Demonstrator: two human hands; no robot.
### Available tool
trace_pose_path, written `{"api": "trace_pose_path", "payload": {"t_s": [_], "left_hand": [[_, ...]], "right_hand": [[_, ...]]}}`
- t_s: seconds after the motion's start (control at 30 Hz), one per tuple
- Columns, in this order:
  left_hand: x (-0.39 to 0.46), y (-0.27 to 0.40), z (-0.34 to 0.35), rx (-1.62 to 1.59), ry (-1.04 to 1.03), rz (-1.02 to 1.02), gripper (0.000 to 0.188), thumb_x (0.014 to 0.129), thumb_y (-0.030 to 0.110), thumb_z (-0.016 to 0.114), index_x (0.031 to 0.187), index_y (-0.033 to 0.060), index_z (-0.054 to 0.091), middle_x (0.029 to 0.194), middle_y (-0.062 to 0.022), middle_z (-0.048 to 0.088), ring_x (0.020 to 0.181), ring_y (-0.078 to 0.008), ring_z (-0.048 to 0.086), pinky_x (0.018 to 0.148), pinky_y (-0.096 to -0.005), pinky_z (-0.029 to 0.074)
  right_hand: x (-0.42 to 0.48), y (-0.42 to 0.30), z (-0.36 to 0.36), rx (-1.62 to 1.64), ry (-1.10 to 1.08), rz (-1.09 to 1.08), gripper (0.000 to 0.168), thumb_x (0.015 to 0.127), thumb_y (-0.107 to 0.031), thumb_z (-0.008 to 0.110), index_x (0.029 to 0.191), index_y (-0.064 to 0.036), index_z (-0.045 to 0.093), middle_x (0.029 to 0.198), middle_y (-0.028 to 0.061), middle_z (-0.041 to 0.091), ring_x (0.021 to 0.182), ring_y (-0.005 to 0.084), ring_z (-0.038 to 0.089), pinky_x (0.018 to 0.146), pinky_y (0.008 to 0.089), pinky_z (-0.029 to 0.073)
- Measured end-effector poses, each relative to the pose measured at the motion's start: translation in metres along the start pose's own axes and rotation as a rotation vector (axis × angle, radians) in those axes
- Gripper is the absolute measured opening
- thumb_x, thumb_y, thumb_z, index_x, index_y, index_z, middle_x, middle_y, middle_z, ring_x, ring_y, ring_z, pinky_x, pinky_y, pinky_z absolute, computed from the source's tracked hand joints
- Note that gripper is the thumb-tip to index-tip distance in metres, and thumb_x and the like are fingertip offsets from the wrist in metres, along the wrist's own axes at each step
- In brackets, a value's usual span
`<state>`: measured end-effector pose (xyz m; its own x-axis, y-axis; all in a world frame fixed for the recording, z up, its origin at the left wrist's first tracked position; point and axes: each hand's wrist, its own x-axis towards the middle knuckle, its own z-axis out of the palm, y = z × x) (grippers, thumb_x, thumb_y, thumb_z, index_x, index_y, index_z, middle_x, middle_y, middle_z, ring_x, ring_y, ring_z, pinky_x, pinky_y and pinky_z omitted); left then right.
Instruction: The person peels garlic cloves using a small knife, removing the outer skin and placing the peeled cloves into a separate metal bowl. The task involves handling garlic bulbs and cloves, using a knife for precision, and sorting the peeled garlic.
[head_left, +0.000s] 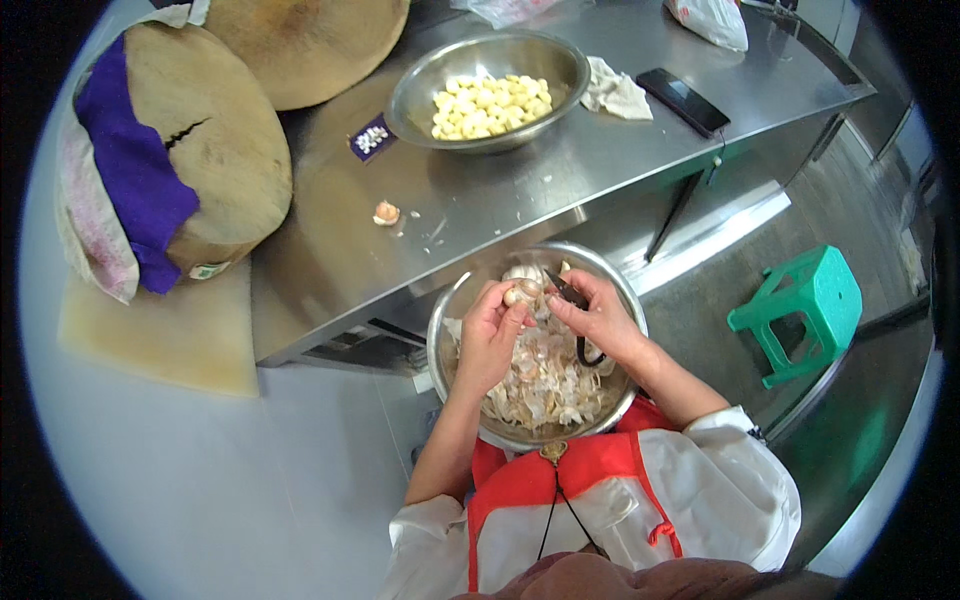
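Note:
Over a metal basin (444, 360) on my lap, my left hand (491, 322) holds a partly skinned garlic bulb (523, 291). My right hand (600, 311) is closed around a pair of dark-handled scissors (568, 289), its thumb close to the bulb; a black handle loop shows below the palm. Loose garlic skins (544, 379) fill the lower part of the basin, and a whole garlic bulb (525, 273) lies near its far rim. On the counter, a wide steel bowl (409, 124) contains many peeled garlic cloves (491, 107).
The steel counter (330, 255) bears a small piece of garlic (386, 214), a cloth (615, 90), a phone (682, 100), a plastic bag (709, 21) and round wooden chopping blocks (225, 142). A green plastic stool (814, 307) stands on the floor at right.

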<state>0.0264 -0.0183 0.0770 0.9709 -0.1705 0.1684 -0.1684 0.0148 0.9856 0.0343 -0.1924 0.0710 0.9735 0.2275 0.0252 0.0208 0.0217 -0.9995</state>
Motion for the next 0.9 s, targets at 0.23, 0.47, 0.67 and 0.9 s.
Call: {"api": "trace_pose_path", "payload": {"t_s": [0.23, 0.47, 0.67, 0.9], "left_hand": [[-0.015, -0.020, 0.010, 0.034, -0.067, 0.007, 0.025, 0.096, 0.013, 0.044, 0.116, 0.0000, 0.052, 0.090, -0.0034, 0.057, 0.069, -0.0073, 0.055, 0.060, -0.0204, 0.044], [-0.020, -0.021, 0.017, 0.085, 0.013, 0.012, 0.022, 0.099, 0.018, 0.035, 0.103, 0.0023, 0.049, 0.076, -0.0017, 0.053, 0.057, -0.0061, 0.047, 0.052, -0.0208, 0.040], [-0.022, -0.023, 0.011, -0.200, 0.067, -0.192, 0.021, 0.100, 0.022, 0.034, 0.100, 0.0070, 0.049, 0.071, 0.0012, 0.049, 0.055, -0.0041, 0.043, 0.047, -0.0171, 0.036], [-0.020, -0.024, 0.008, -0.269, 0.232, -0.133, 0.021, 0.099, 0.023, 0.036, 0.098, 0.0055, 0.049, 0.071, 0.0005, 0.048, 0.055, -0.0045, 0.046, 0.049, -0.0190, 0.038]], "right_hand": [[-0.004, 0.004, 0.002, 0.018, -0.136, 0.022, 0.021, 0.085, -0.022, 0.064, 0.088, -0.002, 0.059, 0.073, -0.0037, 0.055, 0.069, 0.0027, 0.047, 0.059, 0.0201, 0.039], [-0.006, -0.003, 0.015, 0.049, -0.126, 0.051, 0.020, 0.087, -0.021, 0.063, 0.083, -0.002, 0.058, 0.068, -0.0007, 0.060, 0.063, 0.0042, 0.053, 0.057, 0.0201, 0.041], [-0.010, 0.001, 0.029, 0.077, -0.216, -0.002, 0.021, 0.088, -0.020, 0.061, 0.083, -0.001, 0.055, 0.071, 0.0035, 0.062, 0.066, 0.0066, 0.058, 0.058, 0.0220, 0.045], [-0.009, -0.018, 0.021, -0.133, -0.017, -0.067, 0.019, 0.083, -0.017, 0.066, 0.079, -0.001, 0.056, 0.066, -0.0015, 0.054, 0.061, 0.0037, 0.047, 0.053, 0.0208, 0.038]]}}
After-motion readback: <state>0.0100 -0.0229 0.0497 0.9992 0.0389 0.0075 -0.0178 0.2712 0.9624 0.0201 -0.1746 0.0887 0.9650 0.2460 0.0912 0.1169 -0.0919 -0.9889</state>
